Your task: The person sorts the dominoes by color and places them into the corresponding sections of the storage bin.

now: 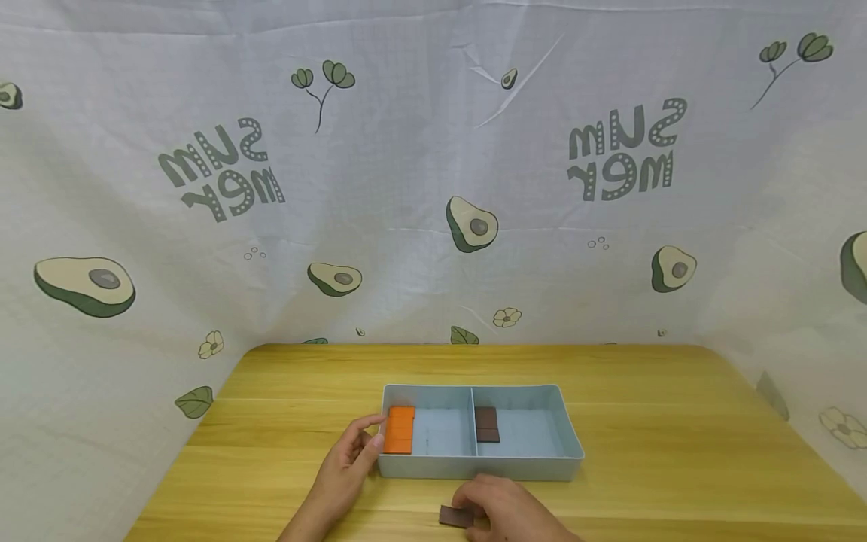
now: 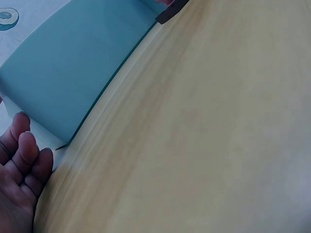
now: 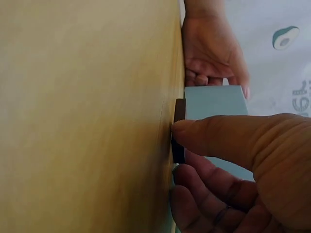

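Observation:
A pale blue box point(image 1: 481, 468) with two compartments stands on the wooden table. My left hand point(image 1: 344, 468) holds its left end, thumb and index finger at the rim; the other fingers point(image 2: 26, 150) are curled beside the end wall in the left wrist view. In front of the box, my right hand point(image 1: 504, 510) pinches a dark brown rectangular tile point(image 1: 455, 516) between thumb and fingers, low over the table. Whether that tile touches the wood, I cannot tell. Orange tiles point(image 1: 398, 430) lie in the left compartment. Dark brown tiles point(image 1: 486, 424) lie in the right one, against the divider.
A divider point(image 1: 473, 421) splits the box. The wooden table point(image 1: 650, 421) extends around it on all sides. Behind and at both sides hangs a white cloth point(image 1: 406, 165) printed with avocados and mirrored lettering.

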Demonstrator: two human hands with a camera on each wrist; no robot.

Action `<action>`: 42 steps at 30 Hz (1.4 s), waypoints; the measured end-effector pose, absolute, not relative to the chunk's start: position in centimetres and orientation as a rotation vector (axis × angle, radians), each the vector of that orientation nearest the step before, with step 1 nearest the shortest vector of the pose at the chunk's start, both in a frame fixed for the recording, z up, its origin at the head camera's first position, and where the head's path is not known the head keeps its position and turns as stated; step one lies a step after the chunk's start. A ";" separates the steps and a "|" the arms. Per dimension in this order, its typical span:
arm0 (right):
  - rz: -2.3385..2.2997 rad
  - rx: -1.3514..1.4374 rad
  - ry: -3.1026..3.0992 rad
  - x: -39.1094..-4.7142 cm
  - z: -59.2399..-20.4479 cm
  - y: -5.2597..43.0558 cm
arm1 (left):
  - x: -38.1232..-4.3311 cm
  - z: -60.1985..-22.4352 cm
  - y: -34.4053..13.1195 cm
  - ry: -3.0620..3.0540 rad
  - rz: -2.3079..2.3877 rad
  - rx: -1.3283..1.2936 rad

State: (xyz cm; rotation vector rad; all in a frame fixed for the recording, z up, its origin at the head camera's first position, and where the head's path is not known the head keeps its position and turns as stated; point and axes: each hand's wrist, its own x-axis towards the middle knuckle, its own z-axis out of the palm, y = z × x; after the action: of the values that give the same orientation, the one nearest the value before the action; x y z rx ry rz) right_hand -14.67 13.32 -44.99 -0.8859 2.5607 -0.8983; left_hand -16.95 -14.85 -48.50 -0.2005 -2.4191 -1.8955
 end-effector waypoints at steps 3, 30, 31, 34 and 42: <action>-0.882 -0.877 2.562 -14.7 -45.0 13.4 | -17.0 -48.5 -14.8 -2.421 -1.893 -0.197; -1.310 -0.763 2.438 -14.6 -41.0 16.0 | -17.0 -48.7 -14.9 -2.413 -1.888 -0.202; -1.313 -0.779 2.461 -14.6 -40.9 16.1 | -17.0 -48.7 -14.9 -2.411 -1.888 -0.204; -1.318 -0.810 2.532 -14.8 -40.5 16.5 | -17.0 -48.6 -14.9 -2.408 -1.888 -0.208; -1.306 -0.727 2.689 -15.4 -39.3 17.3 | -17.0 -48.7 -14.9 -2.400 -1.902 -0.211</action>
State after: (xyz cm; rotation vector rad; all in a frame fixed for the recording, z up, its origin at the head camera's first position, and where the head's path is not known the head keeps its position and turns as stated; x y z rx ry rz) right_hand -15.36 17.33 -39.25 -0.7271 2.6890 -1.3065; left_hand -16.99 -14.91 -48.66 -0.2114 -2.4000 -1.9020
